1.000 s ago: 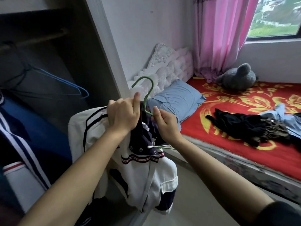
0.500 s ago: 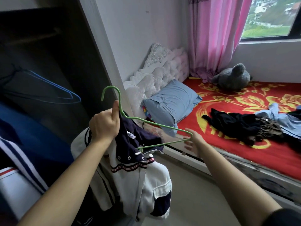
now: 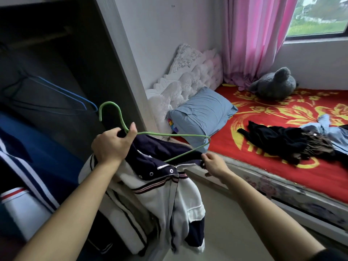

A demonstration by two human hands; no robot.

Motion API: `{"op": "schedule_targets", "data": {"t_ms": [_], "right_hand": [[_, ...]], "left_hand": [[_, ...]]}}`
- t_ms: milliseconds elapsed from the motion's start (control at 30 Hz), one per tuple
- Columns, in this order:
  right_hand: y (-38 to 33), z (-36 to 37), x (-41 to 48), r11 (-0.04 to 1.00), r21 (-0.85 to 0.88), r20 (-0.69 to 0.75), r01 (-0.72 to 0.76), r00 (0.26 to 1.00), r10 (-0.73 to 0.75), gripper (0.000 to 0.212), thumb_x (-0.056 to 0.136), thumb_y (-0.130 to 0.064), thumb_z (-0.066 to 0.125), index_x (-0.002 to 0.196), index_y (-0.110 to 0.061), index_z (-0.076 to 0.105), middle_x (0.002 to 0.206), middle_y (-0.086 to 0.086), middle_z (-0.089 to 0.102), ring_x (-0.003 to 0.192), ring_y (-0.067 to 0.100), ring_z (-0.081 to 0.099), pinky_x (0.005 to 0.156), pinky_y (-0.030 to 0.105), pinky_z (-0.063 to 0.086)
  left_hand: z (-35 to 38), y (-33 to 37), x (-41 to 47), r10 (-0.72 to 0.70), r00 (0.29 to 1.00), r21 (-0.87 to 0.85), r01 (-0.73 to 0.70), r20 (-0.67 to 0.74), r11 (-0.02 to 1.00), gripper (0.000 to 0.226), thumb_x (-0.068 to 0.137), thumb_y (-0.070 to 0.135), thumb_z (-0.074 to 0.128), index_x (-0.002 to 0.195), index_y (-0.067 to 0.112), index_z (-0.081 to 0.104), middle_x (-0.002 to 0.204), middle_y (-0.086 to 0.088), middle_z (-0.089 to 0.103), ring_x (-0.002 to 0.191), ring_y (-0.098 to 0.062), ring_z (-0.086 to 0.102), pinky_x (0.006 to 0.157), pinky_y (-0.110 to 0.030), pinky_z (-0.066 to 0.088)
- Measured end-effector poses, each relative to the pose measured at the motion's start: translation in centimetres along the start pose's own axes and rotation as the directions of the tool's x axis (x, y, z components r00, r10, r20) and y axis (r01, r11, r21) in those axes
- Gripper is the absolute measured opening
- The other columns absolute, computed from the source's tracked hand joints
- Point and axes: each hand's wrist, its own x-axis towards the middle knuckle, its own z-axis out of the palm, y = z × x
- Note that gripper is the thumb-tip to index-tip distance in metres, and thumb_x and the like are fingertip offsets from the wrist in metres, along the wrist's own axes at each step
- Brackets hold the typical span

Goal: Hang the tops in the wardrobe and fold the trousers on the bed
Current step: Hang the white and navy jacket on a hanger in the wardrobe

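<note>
Her left hand (image 3: 113, 146) is curled tight round the neck of the green hanger (image 3: 108, 103), the jacket (image 3: 169, 194) collar bunched in the same grip. Her right hand (image 3: 212, 164) pinches the dark collar edge beside the hanger's lower wire. The white and navy jacket dangles in front of the open wardrobe (image 3: 62, 59), just beside the bed (image 3: 282, 178), where dark clothes (image 3: 273, 140) lie heaped.
</note>
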Motion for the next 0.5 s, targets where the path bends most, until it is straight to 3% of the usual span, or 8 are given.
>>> {"op": "schedule_targets", "data": {"t_ms": [67,167,233,367,433,500], "right_hand": [[-0.7,-0.9,-0.2,0.999,0.015,-0.12,0.044,0.992,-0.041,0.032,0.103,-0.027,0.046,0.088,-0.007,0.065,0.083,0.015,0.066,0.062,0.025,0.064,0.047,0.034,0.056],[-2.3,-1.9,-0.3,0.991,-0.037,-0.23,0.13,0.964,-0.135,0.031,0.102,-0.025,0.048,0.088,-0.004,0.066,0.083,0.017,0.067,0.074,0.035,0.065,0.072,0.051,0.057],[-3.6,-2.3,-0.7,0.982,-0.048,-0.267,0.182,0.945,-0.188,0.03,0.102,-0.024,0.049,0.085,-0.005,0.064,0.082,0.013,0.066,0.082,0.037,0.064,0.078,0.055,0.053],[-7.4,-2.9,-1.3,0.942,-0.126,-0.306,0.31,0.891,-0.335,0.027,0.101,-0.026,0.051,0.082,-0.009,0.06,0.082,0.003,0.064,0.086,0.028,0.06,0.074,0.037,0.044],[-9.5,-2.9,-1.8,0.918,-0.113,-0.326,0.38,0.859,-0.395,0.025,0.101,-0.026,0.052,0.086,-0.008,0.062,0.082,0.004,0.065,0.084,0.024,0.059,0.073,0.037,0.043],[-11.2,-2.4,-2.8,0.869,-0.109,-0.364,0.482,0.794,-0.487,0.025,0.1,-0.024,0.054,0.084,-0.007,0.06,0.078,0.004,0.063,0.078,0.02,0.056,0.072,0.037,0.042]], "left_hand": [[0.3,-1.2,-0.6,0.065,0.998,0.08,-0.065,-0.003,0.995,0.067,0.085,0.069,0.043,0.052,0.011,0.053,0.042,-0.006,0.049,0.047,-0.036,0.052,0.045,-0.03,0.033],[0.7,-2.2,-1.1,0.197,0.98,0.158,-0.194,-0.003,0.968,0.056,0.087,0.054,0.051,0.048,0.013,0.047,0.041,-0.007,0.048,0.042,-0.035,0.051,0.046,-0.025,0.024],[1.0,-2.7,-1.3,0.277,0.961,0.191,-0.267,-0.023,0.944,0.052,0.088,0.047,0.053,0.047,0.014,0.047,0.042,-0.006,0.048,0.041,-0.033,0.051,0.044,-0.025,0.025],[2.0,-3.1,-2.5,0.375,0.927,0.213,-0.362,-0.02,0.907,0.056,0.092,0.047,0.052,0.047,0.014,0.052,0.042,-0.006,0.05,0.04,-0.03,0.052,0.041,-0.027,0.035],[2.2,-2.9,-3.0,0.338,0.94,0.203,-0.341,0.053,0.918,0.06,0.091,0.056,0.05,0.05,0.012,0.054,0.044,-0.008,0.054,0.042,-0.031,0.056,0.042,-0.027,0.033],[2.0,-2.5,-3.0,0.173,0.978,0.186,-0.193,0.119,0.963,0.069,0.088,0.073,0.042,0.057,0.012,0.057,0.048,-0.008,0.056,0.047,-0.033,0.059,0.044,-0.025,0.03]]}}
